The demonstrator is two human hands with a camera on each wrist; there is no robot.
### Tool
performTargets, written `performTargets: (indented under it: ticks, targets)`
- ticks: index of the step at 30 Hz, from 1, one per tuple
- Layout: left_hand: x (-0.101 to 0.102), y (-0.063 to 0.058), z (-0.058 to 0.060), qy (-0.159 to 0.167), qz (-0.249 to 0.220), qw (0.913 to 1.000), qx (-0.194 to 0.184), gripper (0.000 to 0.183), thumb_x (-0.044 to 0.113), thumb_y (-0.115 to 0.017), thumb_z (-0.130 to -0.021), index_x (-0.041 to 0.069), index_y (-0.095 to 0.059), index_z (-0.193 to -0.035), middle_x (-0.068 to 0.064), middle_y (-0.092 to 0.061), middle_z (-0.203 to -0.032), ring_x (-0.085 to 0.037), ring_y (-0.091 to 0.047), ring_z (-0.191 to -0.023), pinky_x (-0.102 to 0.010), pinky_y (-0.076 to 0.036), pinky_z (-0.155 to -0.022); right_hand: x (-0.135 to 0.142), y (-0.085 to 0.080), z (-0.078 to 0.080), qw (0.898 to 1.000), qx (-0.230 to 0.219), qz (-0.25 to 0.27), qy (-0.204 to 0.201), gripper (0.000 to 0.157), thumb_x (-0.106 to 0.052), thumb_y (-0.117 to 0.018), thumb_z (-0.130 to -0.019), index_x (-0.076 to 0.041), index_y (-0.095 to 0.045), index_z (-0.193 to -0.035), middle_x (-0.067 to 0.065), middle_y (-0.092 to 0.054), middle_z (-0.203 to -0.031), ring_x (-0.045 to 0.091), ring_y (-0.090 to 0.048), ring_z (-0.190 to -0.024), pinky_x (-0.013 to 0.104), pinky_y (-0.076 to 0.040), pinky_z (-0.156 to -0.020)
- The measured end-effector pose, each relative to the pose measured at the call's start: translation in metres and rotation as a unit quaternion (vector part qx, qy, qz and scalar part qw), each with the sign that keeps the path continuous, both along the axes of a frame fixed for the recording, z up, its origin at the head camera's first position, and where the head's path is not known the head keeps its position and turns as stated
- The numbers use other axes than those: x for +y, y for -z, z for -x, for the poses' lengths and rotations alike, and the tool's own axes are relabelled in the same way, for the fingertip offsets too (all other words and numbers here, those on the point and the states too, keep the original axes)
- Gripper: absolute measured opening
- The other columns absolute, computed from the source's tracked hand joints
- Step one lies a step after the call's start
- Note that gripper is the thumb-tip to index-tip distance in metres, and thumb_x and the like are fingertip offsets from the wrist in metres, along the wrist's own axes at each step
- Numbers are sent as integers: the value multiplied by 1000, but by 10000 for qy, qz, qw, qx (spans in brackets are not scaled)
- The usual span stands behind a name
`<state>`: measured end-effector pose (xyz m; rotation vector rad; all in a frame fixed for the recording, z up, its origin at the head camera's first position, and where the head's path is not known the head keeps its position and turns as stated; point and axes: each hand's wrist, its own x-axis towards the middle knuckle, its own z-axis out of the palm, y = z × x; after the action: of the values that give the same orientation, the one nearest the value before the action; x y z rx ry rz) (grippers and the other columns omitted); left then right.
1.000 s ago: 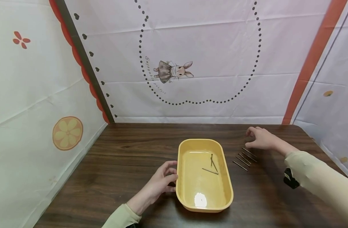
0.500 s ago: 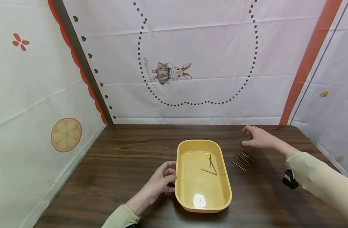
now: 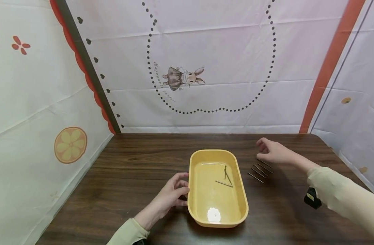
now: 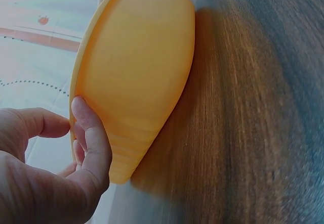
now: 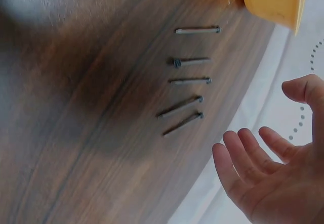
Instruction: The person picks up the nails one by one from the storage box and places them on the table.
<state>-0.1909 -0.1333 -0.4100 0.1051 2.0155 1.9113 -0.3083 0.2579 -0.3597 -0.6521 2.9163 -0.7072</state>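
Note:
My left hand (image 3: 170, 194) holds the left side of a yellow tray (image 3: 216, 223), its thumb at the rim and its fingers on the outer wall. The left wrist view shows the fingertips (image 4: 83, 110) touching that wall just under the lip. Inside the tray lie three nails (image 3: 224, 183), two of them touching at one end. My right hand (image 3: 274, 152) hovers by the far end of several loose nails (image 3: 260, 173) on the table. In the right wrist view its fingers are loosely bent and hold nothing; the nails (image 5: 187, 81) lie roughly in a row.
The dark wood-grain table (image 3: 150, 153) ends at a patterned cloth (image 3: 236, 68) hanging behind it. Another cloth (image 3: 36, 136) hangs along the left side. A dark device (image 3: 312, 198) is strapped at the right sleeve (image 3: 337, 194).
My right hand has come slightly left and down toward the loose nails, now partly overlapping the farthest one. My left hand stays at the tray. The head view has shifted slightly.

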Motion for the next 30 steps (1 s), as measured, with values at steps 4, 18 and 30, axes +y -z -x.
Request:
performTargets:
  ticks: [4, 18, 30]
  targets:
    - [-1, 0, -1, 18, -6, 10000, 20, 56, 6, -56, -94, 4, -35, -146, -12, -56, -111, -15, -60, -81, -28, -58, -64, -5, 1, -6, 9999, -106, 116, -53, 49, -25, -65, -90, 3, -48, -127, 25, -65, -112, 32, -68, -99, 46, -57, -80]
    - [-4, -4, 1, 32, 115, 9999, 57, 55, 9, -58, -94, 6, -38, -145, -12, -55, -111, -16, -60, -84, -29, -60, -67, -19, 8, -26, 9945, -729, 734, -152, 60, -24, -64, -91, 5, -40, -138, 18, -62, -111, 19, -61, -74, 32, -52, -59]
    - [-5, -5, 2, 29, 274, 9996, 55, 52, 9, -58, -95, 8, -40, -144, -12, -55, -111, -17, -60, -85, -30, -61, -70, -36, 18, -47, 9657, -1918, 1735, -234, 58, -17, -55, -93, 7, -34, -142, 16, -61, -110, 23, -63, -96, 36, -58, -69]
